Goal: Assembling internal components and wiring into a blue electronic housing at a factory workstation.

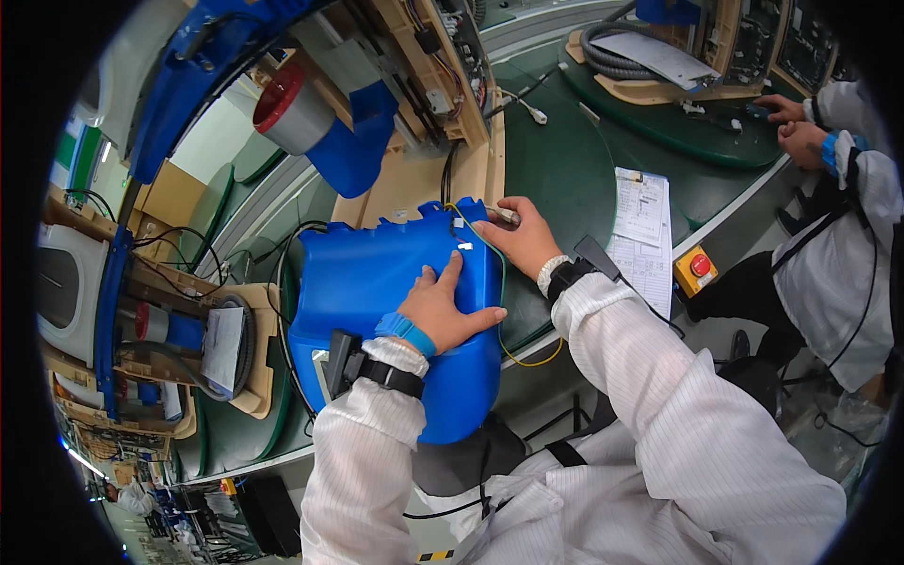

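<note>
Here's the blue cover (pixel 353 268), lying in front of the person at the edge of the green worktop (pixel 556 155), its near end reaching toward the lap. The left hand (pixel 441 315) is spread across it, palm down, fingers pointing up and thumb stretched out to the right, pressing rather than gripping. A blue band (pixel 407 331) circles that wrist. And over at the cover's upper right corner, the right hand (pixel 524 237) has thumb and fingers pinched around a small pale piece (pixel 506 216); its exact kind is too small to tell. Just beyond the left fingertips sits a white connector (pixel 464 247), right there on the blue surface. A yellow-green wire (pixel 503 282) loops down along the cover's right side and swings out past the edge. Above, a wooden base (pixel 480 184) borders the tabbed rim, and a grey cylinder with a red end (pixel 294 111) leans overhead. Off to the right, printed sheets (pixel 642 221) lie near a red button on a yellow box (pixel 697 268), while a co-worker's hands (pixel 800 141) are busy at the far worktop, close to a coiled grey hose (pixel 603 52).
</note>
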### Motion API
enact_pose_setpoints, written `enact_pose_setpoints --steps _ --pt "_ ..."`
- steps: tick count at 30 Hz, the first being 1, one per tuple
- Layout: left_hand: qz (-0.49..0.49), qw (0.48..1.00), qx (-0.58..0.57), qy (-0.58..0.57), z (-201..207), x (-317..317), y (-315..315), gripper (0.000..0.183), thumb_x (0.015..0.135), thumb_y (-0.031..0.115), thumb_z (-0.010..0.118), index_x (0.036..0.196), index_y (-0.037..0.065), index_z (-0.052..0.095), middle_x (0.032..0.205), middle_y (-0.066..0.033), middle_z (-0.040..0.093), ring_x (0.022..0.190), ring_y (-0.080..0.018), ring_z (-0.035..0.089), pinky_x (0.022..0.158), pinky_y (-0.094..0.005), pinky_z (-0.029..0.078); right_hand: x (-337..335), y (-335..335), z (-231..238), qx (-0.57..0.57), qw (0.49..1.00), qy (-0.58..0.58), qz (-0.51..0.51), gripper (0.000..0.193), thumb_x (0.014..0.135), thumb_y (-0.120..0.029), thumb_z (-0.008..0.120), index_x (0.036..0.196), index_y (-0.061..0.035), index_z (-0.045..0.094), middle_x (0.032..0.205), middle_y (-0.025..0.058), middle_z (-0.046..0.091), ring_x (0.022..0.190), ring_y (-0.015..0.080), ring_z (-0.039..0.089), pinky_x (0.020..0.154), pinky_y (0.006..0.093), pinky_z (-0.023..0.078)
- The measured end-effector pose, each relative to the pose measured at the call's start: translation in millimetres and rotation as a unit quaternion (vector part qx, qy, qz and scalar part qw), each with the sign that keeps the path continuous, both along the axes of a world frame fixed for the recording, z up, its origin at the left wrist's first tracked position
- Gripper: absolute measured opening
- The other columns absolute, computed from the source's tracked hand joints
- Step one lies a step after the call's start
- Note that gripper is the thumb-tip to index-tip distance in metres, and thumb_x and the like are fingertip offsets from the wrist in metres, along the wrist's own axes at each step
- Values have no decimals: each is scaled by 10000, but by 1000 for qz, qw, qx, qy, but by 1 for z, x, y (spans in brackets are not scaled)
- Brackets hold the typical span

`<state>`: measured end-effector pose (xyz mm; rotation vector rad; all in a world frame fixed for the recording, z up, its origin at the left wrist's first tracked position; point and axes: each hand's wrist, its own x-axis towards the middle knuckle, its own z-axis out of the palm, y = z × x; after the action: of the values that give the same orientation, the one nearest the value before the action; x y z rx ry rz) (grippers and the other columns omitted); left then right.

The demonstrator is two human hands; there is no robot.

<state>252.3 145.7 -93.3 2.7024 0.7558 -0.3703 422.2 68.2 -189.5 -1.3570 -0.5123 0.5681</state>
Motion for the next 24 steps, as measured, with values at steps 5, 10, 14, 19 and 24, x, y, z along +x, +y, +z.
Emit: enact_pose_setpoints --steps 5,10,14,19,24 --pt "-6 1000 20 6 2 5 1 1225 651 733 730 1552 50 259 1421 -466 336 1259 -543 496 1077 -468 425 -5 1 2 -31 999 -29 -22 733 799 -295 835 1330 14 435 1119 142 657 1021 172 632 898 331 529" --pt "-7 1000 7 -3 -2 21 11 1185 654 655 757 1552 61 262 1444 -458 310 1309 -545 442 1091 -479 410 11 8 1 -40 996 -66 -47 766 792 -291 839 1355 17 420 1065 117 653 980 169 627 880 330 528" --pt "1 1000 10 12 2 21 11 1159 671 615 759 1552 55 254 1457 -451 298 1366 -538 371 1113 -493 380 12 5 2 -23 999 -35 -17 772 789 -297 844 1364 0 423 1033 95 652 949 167 628 870 322 526" --pt "-38 999 -11 14 1 5 10 1130 728 571 772 1554 28 225 1451 -428 332 1391 -528 333 1132 -500 348 13 -9 -8 11 998 -40 45 653 811 -273 831 1316 -20 504 1036 85 654 932 139 618 866 304 521" --pt "-52 998 -14 20 11 11 6 1129 758 551 764 1544 -30 199 1456 -405 351 1411 -517 307 1142 -497 328 42 -17 -16 160 975 129 86 284 975 -133 629 1207 17 566 1058 101 684 965 142 661 881 273 528"
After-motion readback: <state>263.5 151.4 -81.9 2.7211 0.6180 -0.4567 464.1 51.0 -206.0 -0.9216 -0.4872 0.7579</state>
